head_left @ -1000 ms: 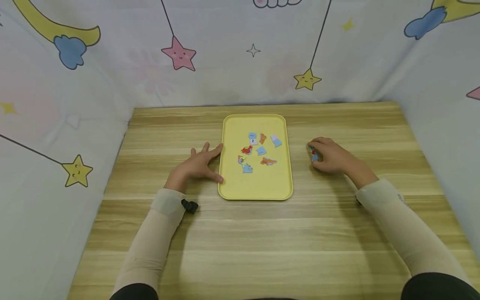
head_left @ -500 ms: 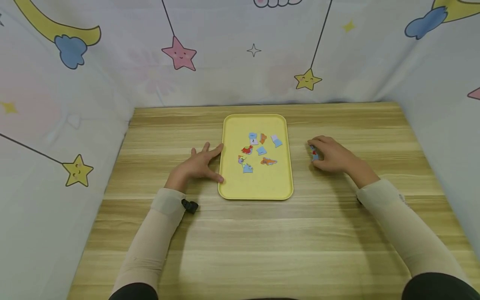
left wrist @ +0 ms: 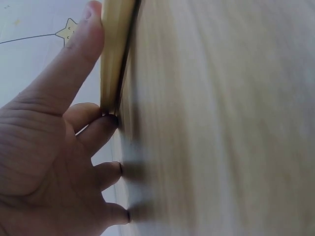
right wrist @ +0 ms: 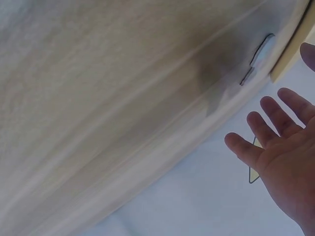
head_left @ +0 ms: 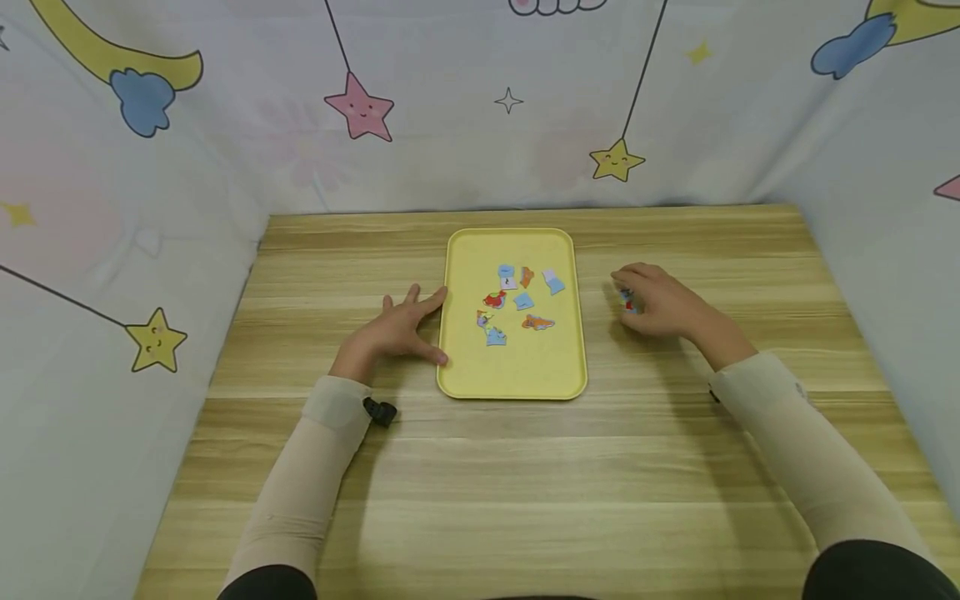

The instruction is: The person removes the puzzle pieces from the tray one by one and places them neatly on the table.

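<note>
Resting at the left edge of the yellow tray (head_left: 510, 375), my left hand (head_left: 393, 332) has its fingers spread, with thumb and index finger touching the rim. The left wrist view shows the thumb against the tray's side (left wrist: 115, 54) and other fingertips on the table. A small blue and red puzzle piece (head_left: 628, 302) lies on the wood right of the tray, partly hidden under my right hand (head_left: 663, 307). In the right wrist view that hand (right wrist: 290, 157) is off the table, fingers extended and holding nothing, with the flat piece (right wrist: 262, 53) apart from them.
Several puzzle pieces lie scattered on the tray, among them an orange one (head_left: 537, 322), a red one (head_left: 494, 300) and a blue and white one (head_left: 553, 282). A wooden table (head_left: 525, 492) carries the tray. Printed cloth (head_left: 465, 167) hangs behind and at both sides.
My right hand has let go of the blue and red puzzle piece, which now lies on the table; the fingers have loosened and lifted slightly. The left hand and tray have stayed put.
</note>
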A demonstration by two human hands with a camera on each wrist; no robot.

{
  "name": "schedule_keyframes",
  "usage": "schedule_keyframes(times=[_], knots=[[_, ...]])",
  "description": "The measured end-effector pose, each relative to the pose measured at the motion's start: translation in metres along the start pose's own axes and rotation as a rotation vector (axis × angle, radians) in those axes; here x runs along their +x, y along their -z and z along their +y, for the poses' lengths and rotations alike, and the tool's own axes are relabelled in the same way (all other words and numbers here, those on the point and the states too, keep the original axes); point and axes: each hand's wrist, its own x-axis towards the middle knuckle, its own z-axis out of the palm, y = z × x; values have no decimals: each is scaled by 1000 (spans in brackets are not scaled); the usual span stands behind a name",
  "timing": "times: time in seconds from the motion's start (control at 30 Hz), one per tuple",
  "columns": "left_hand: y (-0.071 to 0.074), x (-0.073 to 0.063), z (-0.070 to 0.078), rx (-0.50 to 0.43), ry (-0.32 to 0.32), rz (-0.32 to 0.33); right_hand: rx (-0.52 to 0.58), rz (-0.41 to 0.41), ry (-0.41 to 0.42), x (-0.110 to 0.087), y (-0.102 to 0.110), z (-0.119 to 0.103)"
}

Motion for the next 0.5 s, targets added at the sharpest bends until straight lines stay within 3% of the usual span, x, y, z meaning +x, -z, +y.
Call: schedule_keyframes(times=[0.5], knots=[[0, -1, 1, -13, 7, -3, -20, 0, 14, 10, 3, -8]])
